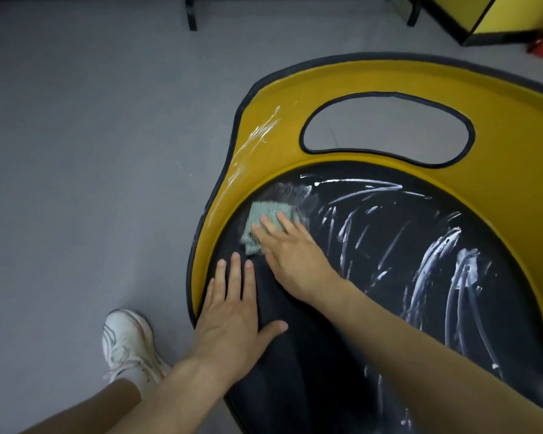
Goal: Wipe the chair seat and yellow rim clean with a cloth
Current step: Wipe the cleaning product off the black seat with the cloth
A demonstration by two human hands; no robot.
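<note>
The right hand (292, 255) is laid flat on a pale green cloth (262, 213), with the fingers held straight and a little spread; the cloth is pressed down, not gripped. The cloth is found on the far left part of the black seat (311, 364), just inside the yellow rim (499, 145), and its near part is covered by the fingers. The left hand (232, 311) is spread flat on the seat, nearer than the right hand and just left of the right wrist. Its fingers are held straight and pointed to the far side, its thumb is stretched out to the right, and nothing is held in it. Its left edge is placed close to the rim; whether the rim is touched cannot be told.

The middle and right of the seat are covered with white smears (445, 261) in long curved lines. White streaks (257, 136) are also seen on the left side of the rim. An oval opening (386, 126), edged in black, is cut in the yellow part beyond the seat.

The chair is surrounded by grey floor (76, 151). A white shoe (126, 343) is seen at the near left. Black legs (192, 14) and a yellow cabinet (502, 17) are seen at the far edge.
</note>
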